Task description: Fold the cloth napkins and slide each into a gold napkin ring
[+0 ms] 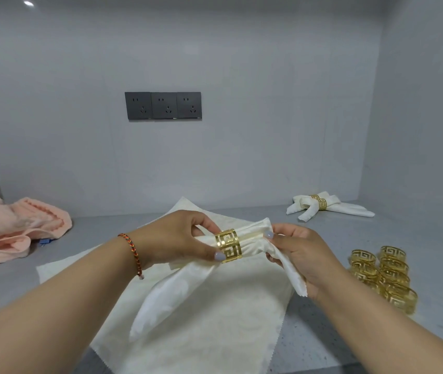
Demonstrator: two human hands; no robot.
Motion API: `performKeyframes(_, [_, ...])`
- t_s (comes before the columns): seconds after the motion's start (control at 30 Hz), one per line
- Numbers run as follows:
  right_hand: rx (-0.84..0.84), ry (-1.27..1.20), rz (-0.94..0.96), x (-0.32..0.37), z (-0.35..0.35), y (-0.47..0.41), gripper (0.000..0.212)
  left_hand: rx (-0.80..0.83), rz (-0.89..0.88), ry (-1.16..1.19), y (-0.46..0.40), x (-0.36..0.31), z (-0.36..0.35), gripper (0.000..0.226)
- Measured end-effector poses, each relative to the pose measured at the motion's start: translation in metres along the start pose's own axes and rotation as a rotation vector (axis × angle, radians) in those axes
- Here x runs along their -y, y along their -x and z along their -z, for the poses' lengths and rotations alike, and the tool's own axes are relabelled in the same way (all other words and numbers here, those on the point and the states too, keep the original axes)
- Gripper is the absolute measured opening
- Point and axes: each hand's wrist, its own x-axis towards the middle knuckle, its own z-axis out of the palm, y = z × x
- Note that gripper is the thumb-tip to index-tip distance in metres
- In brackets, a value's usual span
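Threading a folded napkin [244, 238] through a gold ring [228, 245], held in the air between both hands above a flat napkin [215, 319] spread on the counter [350, 230]. Left hand [177, 238] pinching the ring between thumb and fingers. Right hand [296, 255] curled round the bunched cloth just right of the ring, thumb on top. Loose tails hanging down below the left hand. Step in hand, as judged: seating the ring at mid-length. Next move likely calls for steadying the ring, drawing the cloth further through, then setting the piece down.

Well beyond the right hand: one finished napkin [323, 209] in its ring, lying on the counter. Just right of the right hand: a pile of spare rings [385, 276], stacked loose. No containers in view. Far left of the left hand: a pink towel [12, 225].
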Motion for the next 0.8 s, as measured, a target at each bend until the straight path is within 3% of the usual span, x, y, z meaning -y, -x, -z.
performKeyframes(0.1, [-0.01, 0.004, -0.006, -0.003, 0.001, -0.002, 0.013, -0.01, -0.009, 0.019, -0.002, 0.002, -0.005, 0.061])
performKeyframes(0.27, [0.085, 0.133, -0.008, -0.001, 0.007, -0.004, 0.009, -0.004, -0.004, -0.037, -0.005, 0.003, -0.004, 0.055])
performKeyframes(0.3, [0.135, 0.195, -0.023, 0.002, 0.009, -0.004, 0.013, 0.002, 0.003, -0.043, -0.004, 0.003, -0.003, 0.053])
performKeyframes(0.4, [0.266, 0.43, -0.071, 0.014, 0.01, -0.006, 0.053, 0.01, 0.007, -0.035, -0.003, 0.001, -0.004, 0.041])
performKeyframes(0.47, [0.28, 0.521, -0.042, 0.019, 0.006, -0.008, 0.062, 0.015, 0.001, -0.044, -0.005, -0.001, -0.005, 0.037])
performKeyframes(0.57, [0.235, 0.469, 0.0, 0.02, 0.004, -0.009, 0.055, 0.004, -0.013, -0.027, -0.005, -0.001, -0.002, 0.052])
performKeyframes(0.7, [0.222, 0.344, -0.006, 0.012, 0.002, -0.005, 0.042, 0.017, -0.012, -0.008, -0.004, 0.003, 0.001, 0.054])
performKeyframes(0.8, [0.201, 0.224, -0.015, 0.01, 0.002, -0.005, 0.016, 0.045, -0.004, 0.084, -0.003, 0.004, 0.0, 0.055])
